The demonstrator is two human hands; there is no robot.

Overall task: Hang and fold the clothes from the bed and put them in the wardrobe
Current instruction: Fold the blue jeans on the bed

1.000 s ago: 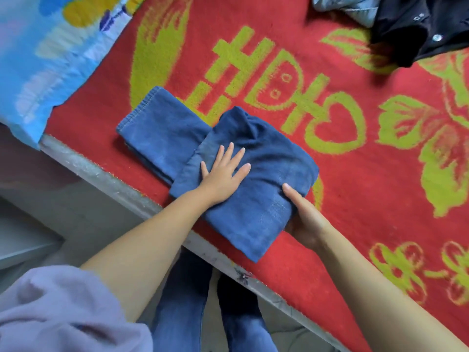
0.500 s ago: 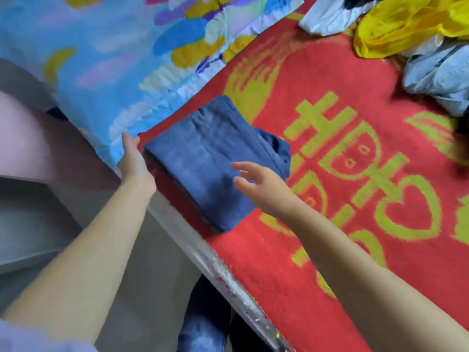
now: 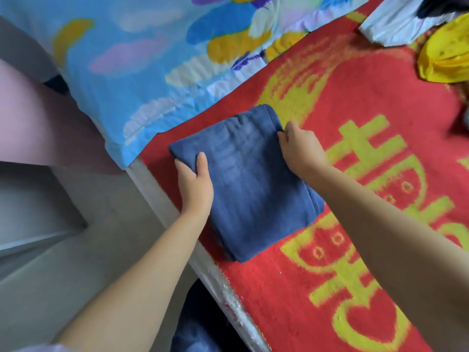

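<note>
A pair of blue jeans, folded into a thick rectangle, lies on the red blanket near the bed's edge. My left hand grips the left side of the bundle, thumb on top and fingers under the edge. My right hand grips the far right edge with curled fingers.
A blue patterned pillow lies just behind the jeans. A yellow garment and a white one sit at the top right. The bed's pale edge runs diagonally; a grey step and the floor are to the left.
The jeans went from half folded to a compact bundle. My left hand came off the pillow edge, my right hand came down, and both now grip the bundle's sides.
</note>
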